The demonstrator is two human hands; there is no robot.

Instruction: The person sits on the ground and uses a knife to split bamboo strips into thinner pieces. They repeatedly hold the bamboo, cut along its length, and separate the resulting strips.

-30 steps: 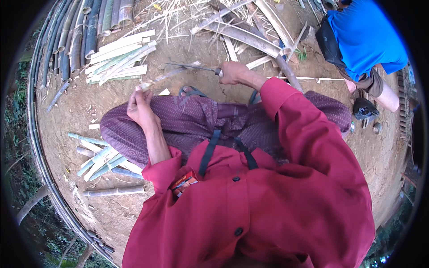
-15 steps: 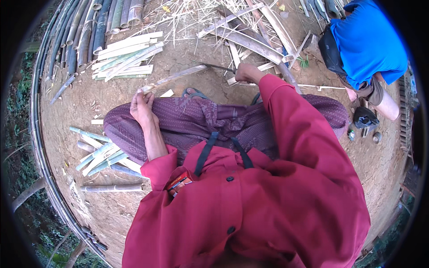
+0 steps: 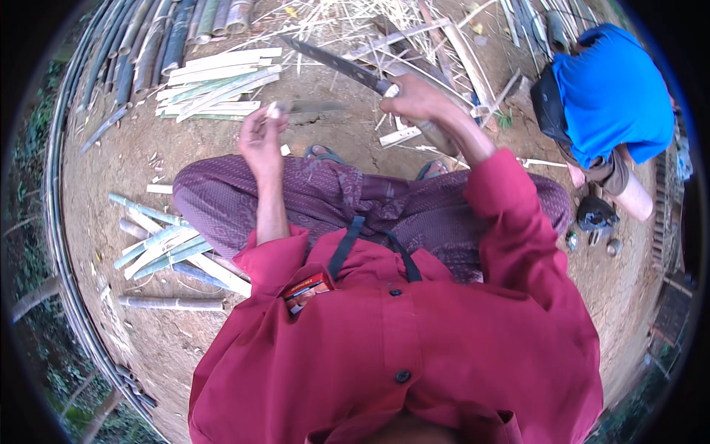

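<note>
Over bare earth (image 3: 166,348), near slats (image 3: 222,78) and cropped bamboo poles (image 3: 178,41), grips a knife (image 3: 336,63) in the closed right hand (image 3: 416,98), mostly hiding its handle (image 3: 389,89); pinches a blurred strip (image 3: 310,106) in the left hand (image 3: 262,142).

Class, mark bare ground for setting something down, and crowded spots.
Bare ground lies below the lone bamboo pole, left of the red shirt, and at right below the round can. Crowded: the top, with shavings and pale strips; beside the left knee, with split pieces.
</note>
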